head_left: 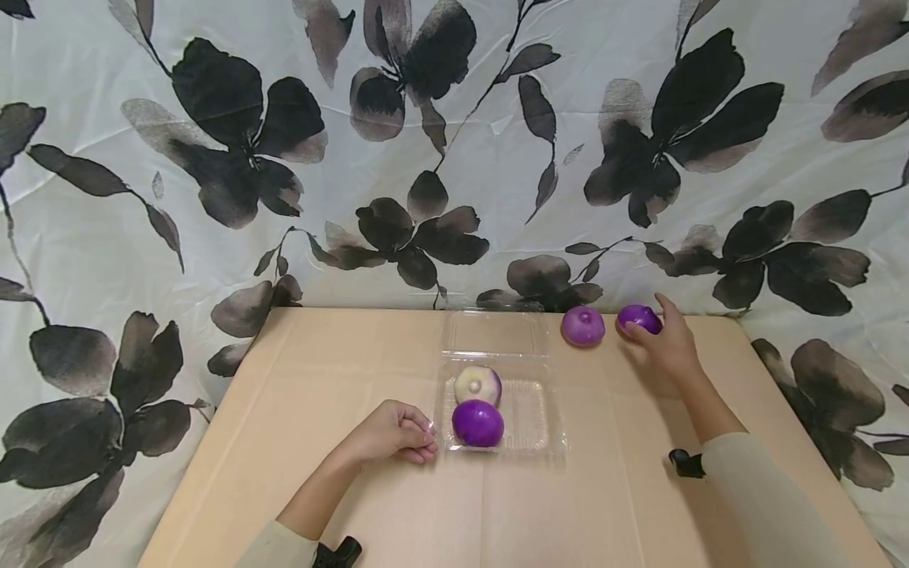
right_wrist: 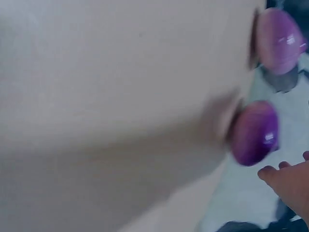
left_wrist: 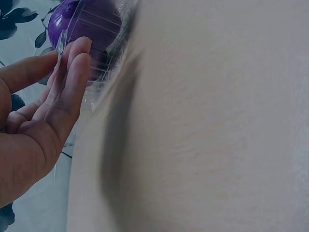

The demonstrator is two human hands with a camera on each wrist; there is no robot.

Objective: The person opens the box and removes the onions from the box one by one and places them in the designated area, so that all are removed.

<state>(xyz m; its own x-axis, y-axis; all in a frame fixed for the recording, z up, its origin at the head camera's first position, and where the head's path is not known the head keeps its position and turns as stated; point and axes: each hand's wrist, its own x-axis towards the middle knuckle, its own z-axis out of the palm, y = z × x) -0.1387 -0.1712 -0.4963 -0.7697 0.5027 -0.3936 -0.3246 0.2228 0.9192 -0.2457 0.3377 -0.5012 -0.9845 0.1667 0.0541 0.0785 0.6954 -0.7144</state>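
Head view: left hand (head_left: 398, 432) pinching the clear box (head_left: 529, 414), two onions (head_left: 478, 424) inside; right hand (head_left: 667, 343) spread at the third onion (head_left: 639, 318), a fourth onion (head_left: 583, 326) beside it. Left wrist: thumb and fingers grip the rim. Right wrist: fingers apart, near that third onion.

From where I stand, a pale cloth (head_left: 497, 158) with big dark flowers (head_left: 220, 95) and leafy stems rises behind the far edge of the tan bench (head_left: 525, 505), showing past its left and right edges too.
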